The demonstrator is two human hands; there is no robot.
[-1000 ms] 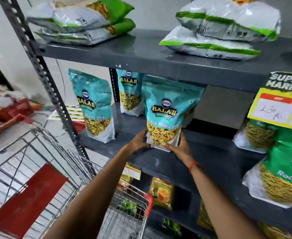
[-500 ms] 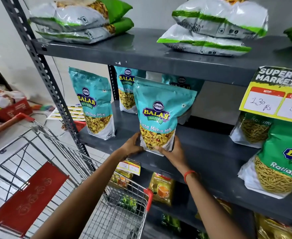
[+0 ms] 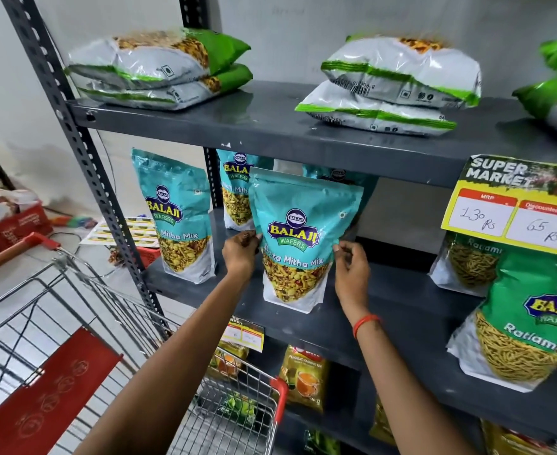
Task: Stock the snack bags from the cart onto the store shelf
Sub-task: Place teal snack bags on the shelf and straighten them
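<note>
As a wire shopping cart (image 3: 237, 418) waits below the forearms, a person's left hand (image 3: 240, 254) and right hand (image 3: 351, 269) pinch the side edges of a teal Balaji Khatta Mitha Mix bag (image 3: 298, 241), standing it upright near the front of the grey middle shelf (image 3: 385, 310). Placement looks nearly done; the next move likely calls for letting go gently so the pouch stays standing. Matching bags (image 3: 178, 218) stand left of and behind the hands.
</note>
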